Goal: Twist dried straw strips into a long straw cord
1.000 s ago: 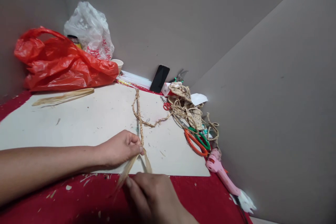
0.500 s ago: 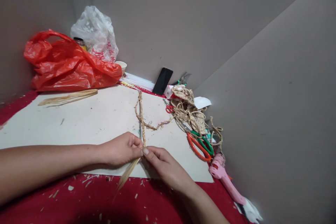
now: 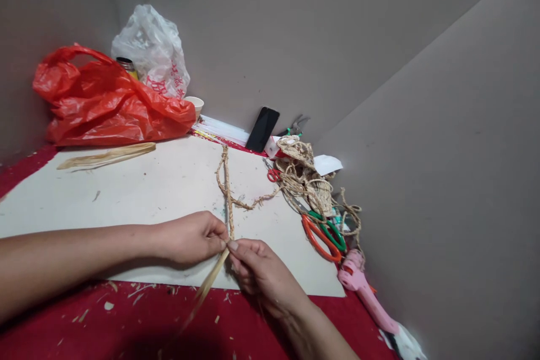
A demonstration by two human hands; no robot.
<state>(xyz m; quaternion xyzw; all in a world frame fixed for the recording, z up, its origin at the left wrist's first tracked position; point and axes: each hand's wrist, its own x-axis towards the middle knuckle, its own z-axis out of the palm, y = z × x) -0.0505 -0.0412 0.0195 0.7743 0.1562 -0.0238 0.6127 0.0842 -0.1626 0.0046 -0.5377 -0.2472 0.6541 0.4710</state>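
A braided straw cord [image 3: 228,191] runs down the white board [image 3: 126,191] to my fingers. My left hand [image 3: 196,238] pinches its lower end from the left. Right against it, my right hand [image 3: 261,270] is closed on the same end, thumb and forefinger pressed together. Below the pinch, loose flat straw strands [image 3: 211,278] hang down to the left over the board's front edge. A thinner twisted cord [image 3: 253,203] loops from the braid's upper part toward the right. Fingertips cover the point where braid and strands meet.
Bundled straw rope [image 3: 318,191], orange-and-green-handled scissors [image 3: 321,239], small red scissors [image 3: 273,174] and a pink glue gun [image 3: 367,292] line the right side. Behind are a phone [image 3: 262,129], pliers [image 3: 297,124], a paper cup [image 3: 196,104], and a red bag [image 3: 118,112]. Dry husks [image 3: 107,156] lie left.
My right hand has turned slightly and shifted a little down, its fingers curled more beneath the braid's end. The left hand stays nearly in place. The view has shifted slightly.
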